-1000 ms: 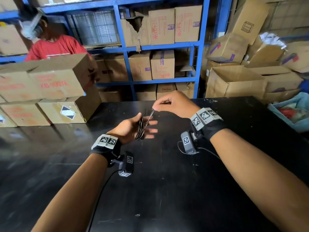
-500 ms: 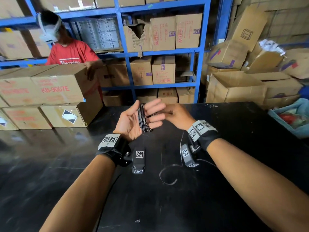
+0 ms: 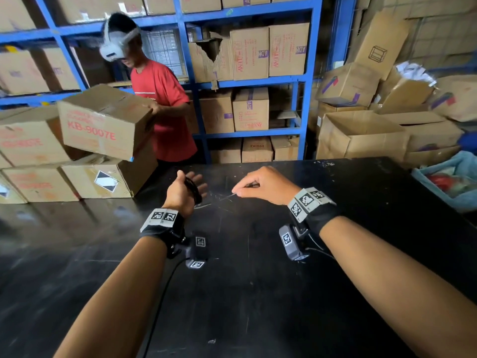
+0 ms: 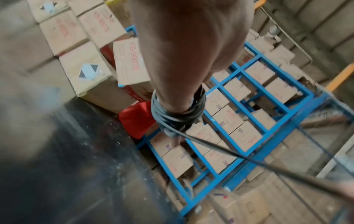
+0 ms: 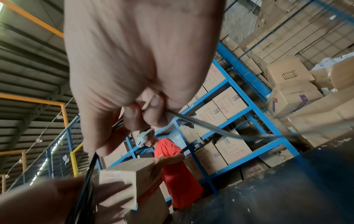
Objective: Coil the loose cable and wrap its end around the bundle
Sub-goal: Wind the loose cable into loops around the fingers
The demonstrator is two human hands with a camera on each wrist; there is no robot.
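Note:
A thin black cable is wound in several turns as a coil (image 3: 194, 190) around my left hand (image 3: 192, 180), whose fingers are straight and thumb raised. The left wrist view shows the coil (image 4: 178, 116) circling the hand, with one strand (image 4: 249, 159) running off toward the lower right. My right hand (image 3: 238, 193) is a short way to the right and pinches that strand (image 3: 223, 197) between thumb and fingers, holding it fairly taut above the black table (image 3: 258, 293). In the right wrist view the fingertips (image 5: 151, 112) close on the cable (image 5: 210, 130), and the coil (image 5: 86, 189) sits on the left hand below.
Beyond the table's far edge a person in a red shirt (image 3: 165, 112) carries a cardboard box (image 3: 103, 122). Stacked boxes (image 3: 90, 182) stand on the table's left part. Blue shelving (image 3: 247, 83) with boxes stands behind, and a light blue bin (image 3: 449, 182) sits at the right.
My right hand has drawn away to the right from the left hand, pulling the strand out from the coil. The person behind has lifted a box off the stack.

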